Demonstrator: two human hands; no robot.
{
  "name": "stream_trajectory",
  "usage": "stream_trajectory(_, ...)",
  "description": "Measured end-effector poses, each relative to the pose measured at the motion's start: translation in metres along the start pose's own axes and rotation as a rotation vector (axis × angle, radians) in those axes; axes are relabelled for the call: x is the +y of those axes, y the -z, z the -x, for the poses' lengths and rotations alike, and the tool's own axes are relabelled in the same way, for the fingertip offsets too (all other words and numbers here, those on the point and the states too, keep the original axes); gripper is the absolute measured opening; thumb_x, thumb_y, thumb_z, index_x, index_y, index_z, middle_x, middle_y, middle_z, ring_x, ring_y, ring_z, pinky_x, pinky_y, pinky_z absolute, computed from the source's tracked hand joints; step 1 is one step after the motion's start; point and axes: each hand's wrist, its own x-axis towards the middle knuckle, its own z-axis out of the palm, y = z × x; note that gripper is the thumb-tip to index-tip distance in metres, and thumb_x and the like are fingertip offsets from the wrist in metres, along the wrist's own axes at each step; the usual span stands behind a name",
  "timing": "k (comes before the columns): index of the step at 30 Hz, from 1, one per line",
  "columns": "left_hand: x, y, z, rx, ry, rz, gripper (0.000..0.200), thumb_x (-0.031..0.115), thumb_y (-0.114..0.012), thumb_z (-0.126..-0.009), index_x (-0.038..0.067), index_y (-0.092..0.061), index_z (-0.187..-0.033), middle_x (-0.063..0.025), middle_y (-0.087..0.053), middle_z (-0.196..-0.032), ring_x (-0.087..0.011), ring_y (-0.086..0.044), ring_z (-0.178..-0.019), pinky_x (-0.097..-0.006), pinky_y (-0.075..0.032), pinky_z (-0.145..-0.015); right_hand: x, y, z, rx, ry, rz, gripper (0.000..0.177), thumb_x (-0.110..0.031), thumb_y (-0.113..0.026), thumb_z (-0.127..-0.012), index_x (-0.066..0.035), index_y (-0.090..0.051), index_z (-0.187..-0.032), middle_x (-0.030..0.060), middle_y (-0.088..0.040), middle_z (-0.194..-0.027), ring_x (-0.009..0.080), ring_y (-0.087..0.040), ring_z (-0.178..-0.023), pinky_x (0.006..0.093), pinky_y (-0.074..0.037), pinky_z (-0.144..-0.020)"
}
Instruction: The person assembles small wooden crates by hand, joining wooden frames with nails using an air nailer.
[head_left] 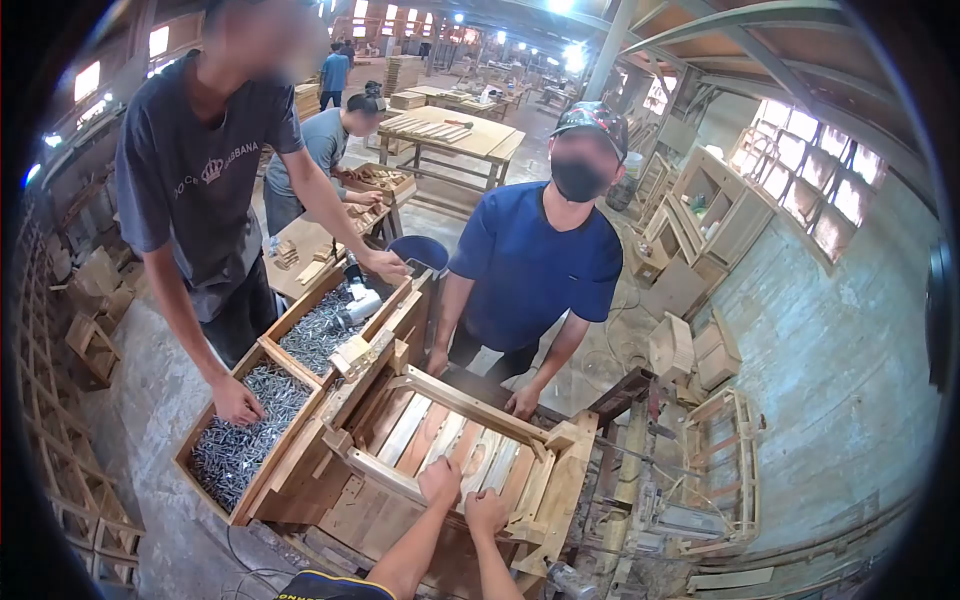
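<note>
In front of me lies a slatted wooden frame [432, 437], its light and reddish slats side by side between two rails, set in a wooden jig [567, 470]. My left hand [440, 482] is closed at the frame's near rail, over the slat ends. Just to its right, my right hand [487, 512] is also closed at that near edge. Both sets of fingertips are partly hidden. On the far side, a person in a blue shirt [545, 250] has both hands low by the frame's far rail.
Left of the jig, wooden boxes hold many metal screws [250, 430]; a white power tool [360, 302] lies in one. A person in a grey shirt [205, 160] reaches into the screws. A blue bin [418, 250] stands behind. Metal machinery [640, 470] is at right.
</note>
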Motion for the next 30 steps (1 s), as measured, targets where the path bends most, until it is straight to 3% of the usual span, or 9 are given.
stream_trajectory(15,0.0002,-0.0001,0.0013,0.001,0.028,-0.015,0.032,0.028,-0.050,-0.088,0.004,-0.068,-0.079,-0.0208,-0.067,-0.072,-0.0355,-0.068,-0.068,-0.0457,-0.054,-0.065,0.0019,0.0011,-0.0003,-0.030,-0.013,-0.014,0.025,-0.032,-0.059,-0.075,-0.010,-0.069,-0.078,0.0160,-0.068,-0.076,0.0361,-0.066,-0.074,0.0475,-0.051,-0.068)
stream_trajectory(25,0.0039,0.0052,-0.0003,-0.089,0.057,-0.007,0.032,0.028,-0.051,-0.086,0.002,-0.071,-0.084,-0.0229,-0.068,-0.079,-0.0377,-0.068,-0.074,-0.0473,-0.054,-0.070,-0.0010,0.0073,-0.0021,-0.141,-0.055,0.031,0.031,-0.034,-0.056,-0.078,-0.008,-0.070,-0.087,0.0156,-0.070,-0.087,0.0351,-0.066,-0.084,0.0472,-0.051,-0.076)
stream_trajectory(30,0.0047,0.0065,0.0001,-0.112,0.063,0.001,0.034,0.029,-0.050,-0.087,0.002,-0.071,-0.086,-0.0232,-0.068,-0.080,-0.0382,-0.068,-0.076,-0.0482,-0.054,-0.072,-0.0016,0.0074,-0.0003,-0.058,-0.022,0.006,0.026,-0.034,-0.059,-0.076,-0.011,-0.070,-0.081,0.0159,-0.068,-0.079,0.0353,-0.067,-0.077,0.0468,-0.051,-0.070)
